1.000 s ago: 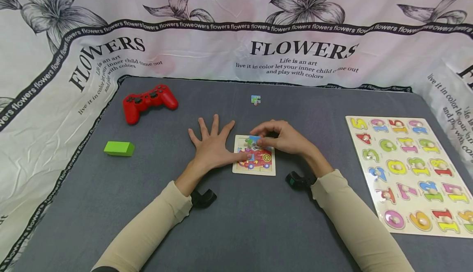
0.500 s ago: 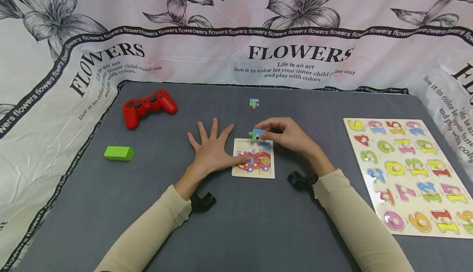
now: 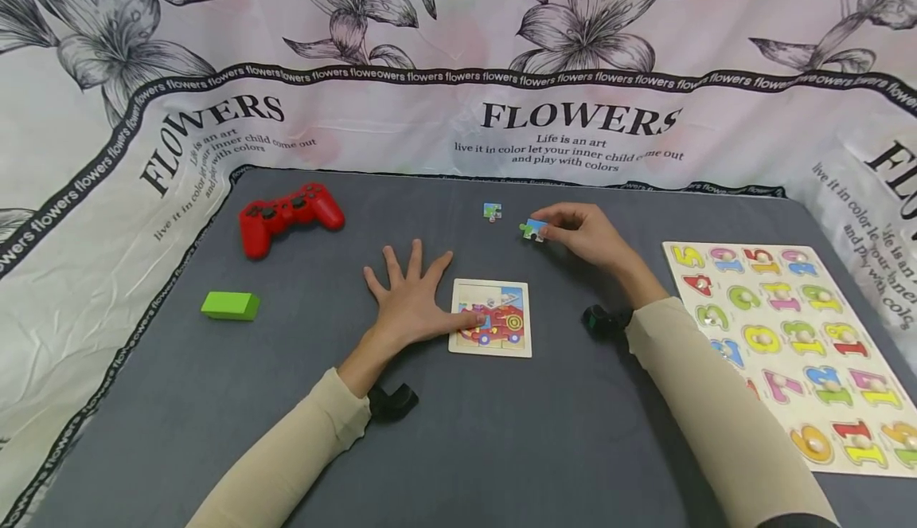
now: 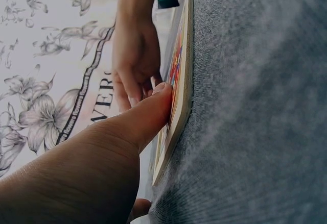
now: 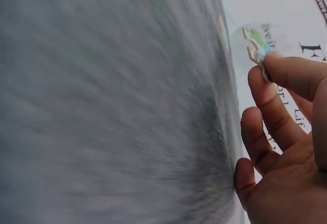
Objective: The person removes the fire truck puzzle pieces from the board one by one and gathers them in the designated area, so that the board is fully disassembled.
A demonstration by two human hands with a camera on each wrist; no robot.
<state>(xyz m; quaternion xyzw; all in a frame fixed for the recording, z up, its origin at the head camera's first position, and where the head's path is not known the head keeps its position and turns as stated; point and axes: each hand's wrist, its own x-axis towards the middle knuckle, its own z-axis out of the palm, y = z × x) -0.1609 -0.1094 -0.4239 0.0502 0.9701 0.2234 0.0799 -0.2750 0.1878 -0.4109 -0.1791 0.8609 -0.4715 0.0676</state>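
Observation:
A small square jigsaw puzzle (image 3: pixel 490 350) with a red vehicle picture lies mid-table, its upper left part bare wood. My left hand (image 3: pixel 415 307) is spread wide beside it, the thumb pressing on the picture; the left wrist view shows that thumb on the board's face. Between thumb and forefinger my right hand (image 3: pixel 589 235) pinches a blue and green puzzle piece (image 3: pixel 532 230), up and to the right of the board. In the right wrist view the same puzzle piece (image 5: pixel 257 43) is held at the fingertips, its other fingers loosely bent.
Another small puzzle piece (image 3: pixel 492 211) lies near the table's back edge. A red game controller (image 3: pixel 290 217) and a green block (image 3: pixel 230 306) are on the left. On the right, a large number board (image 3: pixel 761 385) lies partly under the right forearm.
My right hand has lifted the blue and green puzzle piece off the board and carried it away to the upper right. The left hand stays in place with its thumb on the board.

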